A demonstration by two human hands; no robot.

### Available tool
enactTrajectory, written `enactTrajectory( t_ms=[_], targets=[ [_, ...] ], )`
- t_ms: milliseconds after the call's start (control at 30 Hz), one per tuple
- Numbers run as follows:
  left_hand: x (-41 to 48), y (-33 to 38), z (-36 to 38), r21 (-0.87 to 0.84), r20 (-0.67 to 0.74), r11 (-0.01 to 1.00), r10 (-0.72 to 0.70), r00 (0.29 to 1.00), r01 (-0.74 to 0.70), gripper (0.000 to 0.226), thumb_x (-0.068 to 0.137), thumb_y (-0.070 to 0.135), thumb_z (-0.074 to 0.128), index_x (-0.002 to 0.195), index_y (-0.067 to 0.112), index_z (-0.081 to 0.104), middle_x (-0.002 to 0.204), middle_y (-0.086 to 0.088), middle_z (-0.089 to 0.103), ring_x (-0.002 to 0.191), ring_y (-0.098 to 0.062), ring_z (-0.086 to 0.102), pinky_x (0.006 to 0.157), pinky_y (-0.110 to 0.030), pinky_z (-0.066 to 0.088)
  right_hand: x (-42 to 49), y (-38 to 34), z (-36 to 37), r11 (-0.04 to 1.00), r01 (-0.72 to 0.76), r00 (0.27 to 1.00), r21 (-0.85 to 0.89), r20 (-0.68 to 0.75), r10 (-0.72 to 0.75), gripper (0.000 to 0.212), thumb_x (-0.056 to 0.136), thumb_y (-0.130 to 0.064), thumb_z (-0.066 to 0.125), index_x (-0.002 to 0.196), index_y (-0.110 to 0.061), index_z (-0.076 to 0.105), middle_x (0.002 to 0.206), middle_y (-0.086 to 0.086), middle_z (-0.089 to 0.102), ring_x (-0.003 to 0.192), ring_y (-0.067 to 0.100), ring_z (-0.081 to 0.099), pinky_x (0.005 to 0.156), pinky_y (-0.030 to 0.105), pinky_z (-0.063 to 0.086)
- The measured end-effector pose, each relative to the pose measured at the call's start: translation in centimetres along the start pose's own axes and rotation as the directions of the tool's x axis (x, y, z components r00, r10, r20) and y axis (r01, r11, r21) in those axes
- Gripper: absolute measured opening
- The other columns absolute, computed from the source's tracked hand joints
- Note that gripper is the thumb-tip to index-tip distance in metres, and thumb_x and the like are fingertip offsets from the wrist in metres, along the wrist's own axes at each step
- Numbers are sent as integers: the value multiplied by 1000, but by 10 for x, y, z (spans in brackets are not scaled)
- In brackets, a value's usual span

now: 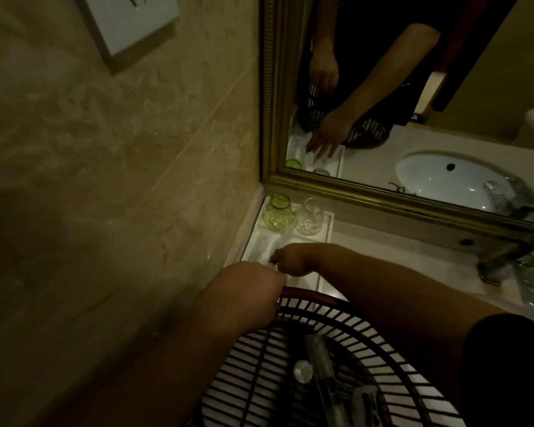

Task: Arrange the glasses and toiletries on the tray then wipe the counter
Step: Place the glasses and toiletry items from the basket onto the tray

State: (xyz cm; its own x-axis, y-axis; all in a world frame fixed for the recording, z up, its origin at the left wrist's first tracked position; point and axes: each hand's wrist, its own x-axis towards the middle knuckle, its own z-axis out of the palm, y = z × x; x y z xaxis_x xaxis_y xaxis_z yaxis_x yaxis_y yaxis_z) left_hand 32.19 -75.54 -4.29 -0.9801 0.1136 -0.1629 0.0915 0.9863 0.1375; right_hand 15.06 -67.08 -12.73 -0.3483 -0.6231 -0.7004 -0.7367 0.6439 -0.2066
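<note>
A white tray [326, 238] lies in the counter's corner by the wall. A green glass [278, 213] and a clear glass [310, 220] stand side by side at the tray's far end. White toiletry packets [261, 248] lie flat on the tray. My right hand [290, 261] rests over those packets; its mirror image shows the fingers spread. My left hand [251, 292] grips the rim of a black slatted basket [346, 331], held near me. In the basket lie wrapped toiletries [318, 352] and a small round cap [302, 369].
A gold-framed mirror [383, 198] runs along the back of the pale counter [389, 254]. A metal faucet [506, 257] stands at the right, with the sink seen only as a reflection. A tiled wall [121, 180] closes the left side.
</note>
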Motion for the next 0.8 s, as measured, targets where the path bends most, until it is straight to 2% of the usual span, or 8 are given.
enactTrajectory(
  t_ms=[200,333,400,533,600,667,733,800],
  targets=[
    [1,2,-1,12,27,1000,3,1000,-4,20,93,33,63,110,24,64,104,1,66,89,-18,63,67,-30,36,23,-5,4,998,-44,998,42,42,42,56,107,-17,41,159,-6,24,165,18,23,149,29,26,115,33,22],
    [2,2,2,14,59,1000,2,998,-3,29,96,32,61,123,21,62,119,-1,63,105,-20,60,76,-28,35,26,-4,9,996,-75,995,46,64,72,55,105,-19,46,157,-8,31,159,19,35,142,32,39,112,36,31],
    [2,1,2,19,49,1000,2,999,-3,29,96,31,61,122,21,62,118,-1,64,104,-19,60,74,-27,32,26,-4,10,997,-78,994,29,79,76,54,105,-18,47,156,-9,32,158,18,37,141,32,40,112,36,32],
    [-1,2,-1,18,-12,1000,13,1000,-12,22,91,32,66,111,24,66,102,1,67,88,-17,62,67,-28,36,11,-2,3,996,-92,994,17,51,91,48,105,-14,45,152,-12,40,155,16,42,138,29,44,109,34,34],
    [-2,2,-1,7,-51,1000,22,998,-22,18,87,32,69,104,25,67,92,2,67,79,-17,62,62,-28,37,-9,-2,-11,995,-85,995,59,-53,88,49,104,-15,45,153,-15,41,156,13,43,139,28,43,111,35,35],
    [-2,1,1,-5,-59,1000,27,998,-27,16,84,33,70,98,26,67,86,3,66,71,-16,59,59,-29,39,-38,-4,-26,992,-69,967,105,-235,92,44,103,-18,45,147,-20,51,151,10,50,136,26,47,110,36,40],
    [-2,-1,2,-8,-52,1000,15,999,-16,15,82,35,69,95,27,66,83,3,65,68,-15,58,57,-28,40,-78,-10,-35,992,-38,874,118,-478,90,38,98,-21,46,131,-26,65,135,5,64,121,24,59,98,36,48],
    [1,-2,5,13,-50,1000,20,999,-19,16,81,36,69,93,26,65,82,2,65,71,-19,61,57,-29,39,-129,-21,-34,994,31,732,106,-680,50,31,90,-28,48,108,-29,74,108,0,74,97,22,67,82,37,55]
  ],
)
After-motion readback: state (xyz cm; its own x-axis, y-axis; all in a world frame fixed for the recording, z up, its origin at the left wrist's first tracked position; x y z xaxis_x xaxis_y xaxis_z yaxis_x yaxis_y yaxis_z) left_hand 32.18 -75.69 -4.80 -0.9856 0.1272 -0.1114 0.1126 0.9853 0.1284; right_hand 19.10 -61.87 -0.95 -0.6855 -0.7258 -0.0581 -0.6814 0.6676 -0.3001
